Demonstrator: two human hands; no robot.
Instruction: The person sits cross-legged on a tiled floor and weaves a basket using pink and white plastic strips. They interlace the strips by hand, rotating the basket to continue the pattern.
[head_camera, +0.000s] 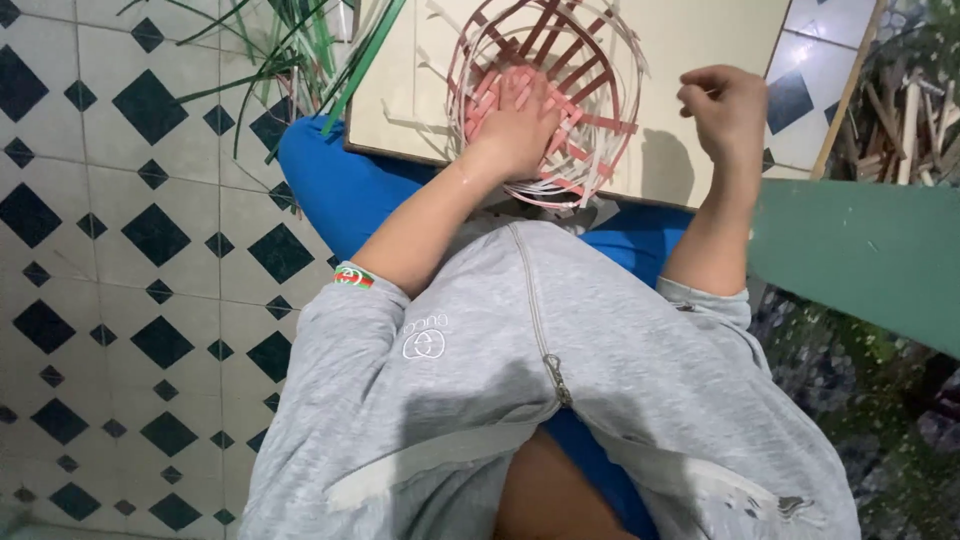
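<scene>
**Left hand pressed inside half-woven basket; right hand raised clear beside it**

Nearest the camera, a grey zip-up top (560, 400) fills the lower frame and hides the lap and most of the blue trousers (335, 185). Only one blue leg shows, at the board's near left corner.

Beyond it, a pale board (700, 50) lies across the legs. Its near edge runs left to right under both forearms. Its right edge is a thin wooden strip, with tiled floor just past it.

The basket (600, 130), woven of red and white strips, sits on the board at its near edge, the lower rim slightly overhanging toward the body. The left hand (515, 115) lies flat inside it, fingers stretched out together, palm pressing on the woven bottom; it grips nothing. The basket wall closes round this hand on three sides.

The right hand (725, 105) is held up just right of the basket, apart from it, fingers curled loosely in. Whether a thin strip is pinched in them cannot be told. Bare board lies around and beyond this hand.

To the left is open tiled floor (130, 250). A green ledge (860, 260) hems in the right side. Green strips (300, 45) fan out at the board's far left corner, cut off by the frame. The basket's far rim is also cut off. At far right, a heap of sticks (915, 110) is too cluttered to make out.
</scene>
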